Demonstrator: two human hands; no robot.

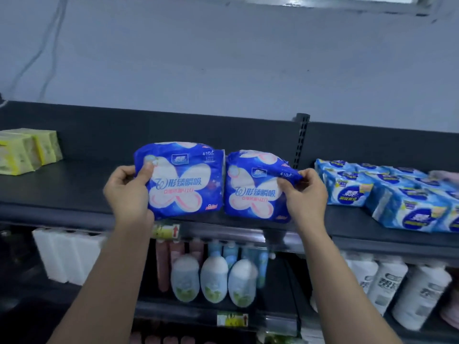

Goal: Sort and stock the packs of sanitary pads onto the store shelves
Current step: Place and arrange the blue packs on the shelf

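Left hand [126, 188] gripping one blue pack [181, 180], right hand [304, 192] pinching another [255, 187], lower-shelf bottles [213, 279] blurred

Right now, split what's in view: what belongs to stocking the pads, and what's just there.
Job:
left hand holding left dark blue pack
right hand holding right dark blue pack
light blue packs
top shelf

Just there:
yellow packs
white bottles
white jugs

2 blue packs [178, 180], white-pink butterfly print; yellow packs [24, 150].
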